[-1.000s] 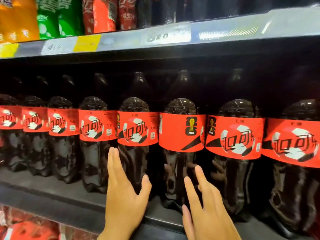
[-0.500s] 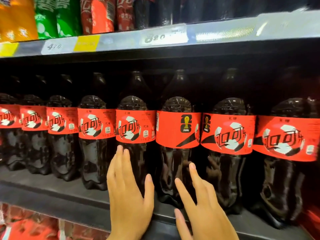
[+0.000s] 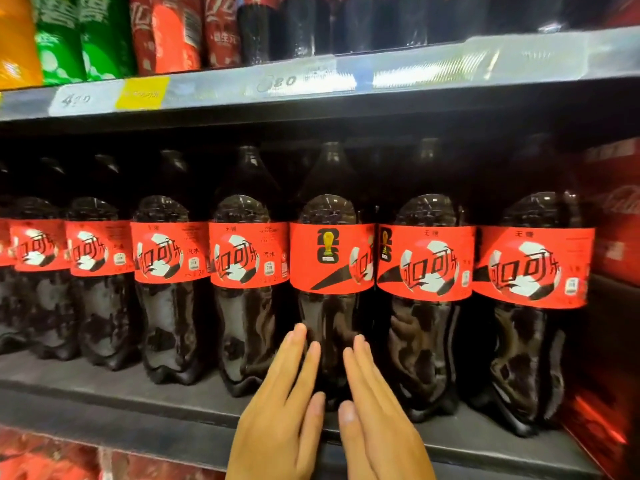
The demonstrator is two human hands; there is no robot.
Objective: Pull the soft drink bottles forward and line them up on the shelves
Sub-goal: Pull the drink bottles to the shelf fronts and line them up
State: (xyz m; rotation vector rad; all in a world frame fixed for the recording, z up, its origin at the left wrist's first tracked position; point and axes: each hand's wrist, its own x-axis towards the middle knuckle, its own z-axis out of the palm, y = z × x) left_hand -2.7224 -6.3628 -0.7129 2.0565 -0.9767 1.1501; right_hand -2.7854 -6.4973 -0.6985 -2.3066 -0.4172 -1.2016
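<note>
Several large dark cola bottles with red football labels stand in a row along the middle shelf [image 3: 173, 403]. One bottle [image 3: 330, 261] has its label turned, showing a trophy logo. My left hand [image 3: 287, 403] and my right hand [image 3: 374, 417] are flat with straight fingers, side by side in front of this bottle's lower half. Their fingertips reach its dark body on the left and right sides. Whether they touch it is unclear. More bottles stand behind the front row in the dark.
The upper shelf edge [image 3: 415, 67] carries price tags, with orange, green, red and dark bottles above it. Red drink cartons [image 3: 613, 216] fill the right end of the shelf. Red packs [image 3: 52, 459] sit below the shelf.
Both hands have moved right and closer together, from either side of the gap beside the trophy-label bottle to right in front of it. The view has shifted right.
</note>
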